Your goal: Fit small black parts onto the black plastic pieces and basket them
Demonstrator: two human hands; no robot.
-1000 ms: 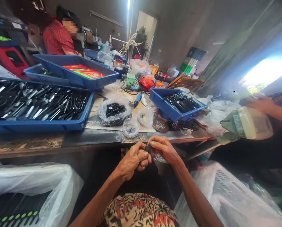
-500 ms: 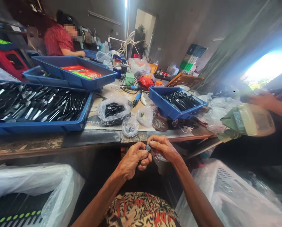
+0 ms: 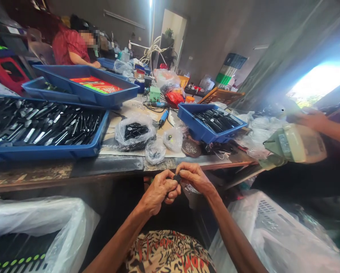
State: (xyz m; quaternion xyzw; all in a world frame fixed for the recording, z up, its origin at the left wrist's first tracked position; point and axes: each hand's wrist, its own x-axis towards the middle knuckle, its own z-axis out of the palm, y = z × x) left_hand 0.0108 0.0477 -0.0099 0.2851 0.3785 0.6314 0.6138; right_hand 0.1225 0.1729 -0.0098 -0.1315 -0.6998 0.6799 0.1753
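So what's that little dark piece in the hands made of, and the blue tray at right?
Little dark piece: perhaps plastic or rubber, from its dull black look; too small to settle. Blue tray: probably moulded plastic, from smooth, evenly coloured, faintly shiny walls.

The long blue tray [image 3: 44, 152] looks smooth plastic, the table edge [image 3: 47, 172] rough wood.

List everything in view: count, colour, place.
part: one, black, lower centre
workbench: one, brown, centre
large tray: one, blue, left
stacked trays: two, blue, behind it
smaller tray: one, blue, right
parts bags: three, clear, centre
dish: one, brown, beside bags
box: one, green, behind bags
tools: two, blue, near box
bins: two, whitish, lower corners
coworkers: two, one red-topped, left and right
clutter: uncounted, mixed, elsewhere
garment: one, multicoloured, bottom
left grip: one, bare, pinching part
right grip: one, bare, pinching part
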